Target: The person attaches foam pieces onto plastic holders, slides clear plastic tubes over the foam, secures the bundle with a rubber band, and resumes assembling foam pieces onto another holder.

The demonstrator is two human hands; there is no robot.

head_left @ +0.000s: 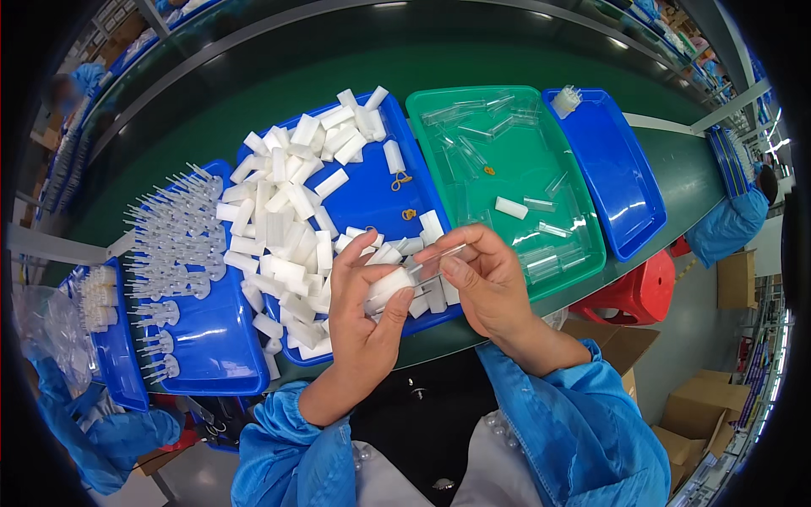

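Observation:
Over the near edge of the blue tray (342,190), my left hand (359,313) is closed round a white cylindrical part (389,286) with thin prongs pointing right. A clear plastic tube (441,253) is pinched in the fingers of my right hand (490,283), its left end close against that part. Whether the two touch I cannot tell. Behind and below my hands, white blocks (291,198) lie heaped in the blue tray. More clear tubes (549,264) lie in the green tray (519,173) to the right, along with a single white block (510,208).
Many pronged white parts (173,232) stand in a left blue tray (215,346). Another blue tray (625,190) at the right holds a white pronged cluster (566,100). Yellow rubber bands (400,181) lie among the blocks. A red stool (638,291) and cartons (701,401) stand right.

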